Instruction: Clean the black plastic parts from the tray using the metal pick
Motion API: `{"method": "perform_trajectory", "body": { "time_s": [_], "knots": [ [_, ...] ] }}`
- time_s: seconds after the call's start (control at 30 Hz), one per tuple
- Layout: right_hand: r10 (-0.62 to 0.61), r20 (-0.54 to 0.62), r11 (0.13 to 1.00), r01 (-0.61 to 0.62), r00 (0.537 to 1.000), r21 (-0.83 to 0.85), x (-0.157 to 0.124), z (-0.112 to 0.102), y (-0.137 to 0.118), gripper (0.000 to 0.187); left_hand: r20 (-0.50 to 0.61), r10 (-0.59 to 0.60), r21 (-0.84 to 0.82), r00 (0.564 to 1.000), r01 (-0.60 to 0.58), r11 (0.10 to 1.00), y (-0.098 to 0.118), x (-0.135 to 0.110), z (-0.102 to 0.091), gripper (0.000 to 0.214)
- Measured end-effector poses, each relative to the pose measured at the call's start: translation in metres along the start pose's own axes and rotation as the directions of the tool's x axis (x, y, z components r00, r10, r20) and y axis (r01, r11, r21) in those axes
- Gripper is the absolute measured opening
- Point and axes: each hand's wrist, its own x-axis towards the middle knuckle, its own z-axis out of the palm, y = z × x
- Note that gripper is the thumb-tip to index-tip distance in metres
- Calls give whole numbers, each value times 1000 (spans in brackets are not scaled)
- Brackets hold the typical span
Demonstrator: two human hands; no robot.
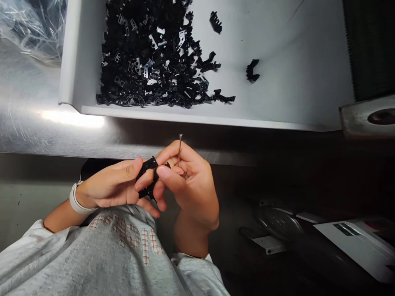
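Note:
My left hand (112,185) and my right hand (188,183) meet close to my chest, below the table edge. Both pinch a small black plastic part (147,177) between thumbs and fingers. My right hand also grips a thin metal pin (180,149) that sticks up past its fingers. A white band sits on my left wrist. Ahead on the table, a white tray (293,61) holds a heap of several similar black parts (151,57).
Two stray black parts (252,70) lie apart in the tray's right half. A steel tabletop (37,123) runs under the tray. Clear plastic wrap (31,24) is at the far left. A metal fixture (370,117) sits at the right edge.

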Motion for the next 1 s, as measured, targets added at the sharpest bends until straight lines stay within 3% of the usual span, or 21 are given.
{"method": "perform_trajectory", "body": {
  "time_s": [0.13,0.2,0.4,0.6,0.83,1.0],
  "knots": [
    [-77,-95,996,73,992,-44,0,-2,0,31,6,20,-19,1000,-20,1000,4,-1,0,46],
    [-63,-129,994,51,990,-95,0,0,-2,33,-2,17,-16,1000,-17,1000,4,0,0,46],
    [62,-54,994,-66,997,-83,2,4,-9,32,-46,-3,-14,999,3,1000,1,1,1,46],
    [11,2,999,-11,1000,35,0,-1,-4,26,-9,26,-15,1000,-27,1000,4,1,1,44],
    [27,48,998,-29,998,51,0,-3,-8,26,-10,5,-59,1000,-5,998,6,2,0,41],
    [23,20,1000,-24,1000,18,1,-7,-6,30,-27,7,-49,1000,-8,999,8,1,2,37]
  ]
}}
